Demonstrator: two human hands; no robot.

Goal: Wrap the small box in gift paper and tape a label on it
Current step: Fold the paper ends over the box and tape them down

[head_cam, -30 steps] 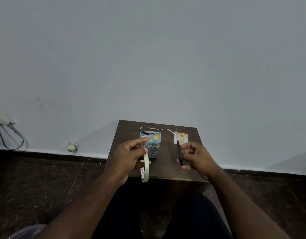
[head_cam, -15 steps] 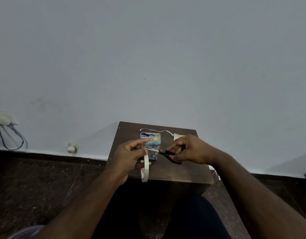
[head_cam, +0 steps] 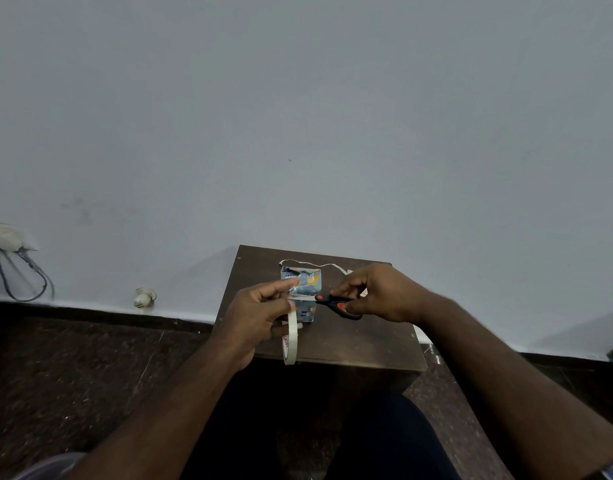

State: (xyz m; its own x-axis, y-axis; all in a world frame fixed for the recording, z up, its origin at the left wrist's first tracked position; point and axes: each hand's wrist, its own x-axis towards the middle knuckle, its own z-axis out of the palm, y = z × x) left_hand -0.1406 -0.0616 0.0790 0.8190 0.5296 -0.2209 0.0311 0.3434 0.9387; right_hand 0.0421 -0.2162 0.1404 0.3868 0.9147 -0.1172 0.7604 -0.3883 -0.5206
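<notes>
Plain grey-blue wall point(head_cam: 298, 116), dark speckled floor point(head_cam: 73, 368), small dark wooden table point(head_cam: 350, 341) against the wall. Far left: a wall socket with a looped cable point(head_cam: 24, 275); a small white fitting point(head_cam: 144, 296) sits at the skirting.

Left hand point(head_cam: 260, 317) holds the tape roll point(head_cam: 292, 336) on edge over the table's near side, fingers curled around it, thumb and forefinger pinching a short pulled-out strip of tape point(head_cam: 300, 295) taut toward the right. Red lettering on the roll's inner core, too small to read.

Behind the strip the small box point(head_cam: 303, 294) stands on the table, already covered in blue-and-yellow patterned paper; print not legible. A thin paper offcut point(head_cam: 319, 265) lies just behind it.

Right hand point(head_cam: 377, 294) grips the scissors point(head_cam: 336, 303), black handles with red insets, blade tips at the strip.

Change: a second ago the scissors were upright and well apart from the tape; they now lie across, meeting the strip. Judgement: a piece of tape is being cut, probably to close the wrap or fix the label. The label card seen earlier by the right hand is now hidden behind it.
</notes>
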